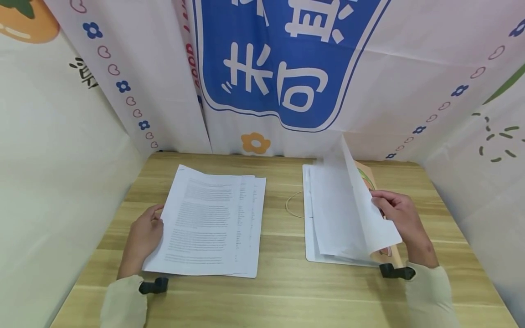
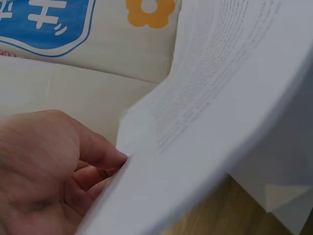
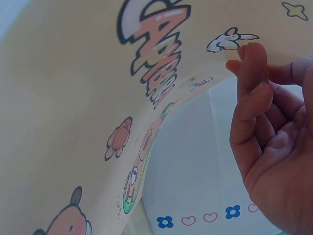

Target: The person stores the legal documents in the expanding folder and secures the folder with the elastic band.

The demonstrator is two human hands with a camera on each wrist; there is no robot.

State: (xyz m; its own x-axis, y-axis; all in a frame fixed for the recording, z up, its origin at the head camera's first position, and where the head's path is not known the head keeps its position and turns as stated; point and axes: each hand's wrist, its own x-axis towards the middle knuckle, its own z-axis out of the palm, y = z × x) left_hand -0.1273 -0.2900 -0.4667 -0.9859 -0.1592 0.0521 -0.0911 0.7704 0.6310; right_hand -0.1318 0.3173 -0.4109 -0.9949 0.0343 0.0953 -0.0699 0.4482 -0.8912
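My left hand (image 1: 145, 234) pinches the left edge of some printed sheets (image 1: 201, 218) between thumb and fingers. Those sheets bend upward in the left wrist view, and further printed pages (image 1: 255, 228) fan out from under their right side. On the right lies a folder (image 1: 309, 237) with loose white paper (image 1: 336, 209) inside. Its raised cover is white within and orange with cartoon prints (image 3: 120, 137) outside. My right hand (image 1: 404, 216) pinches the edge of this cover, bending it. The fingertips of that hand are partly hidden by the cover in the head view.
A thin elastic loop (image 1: 288, 205) sticks out from the folder's left side. Wood-grain tabletop (image 1: 283, 291) runs between and in front of both piles. Printed cloth (image 1: 377, 105) hangs behind the table and along its sides.
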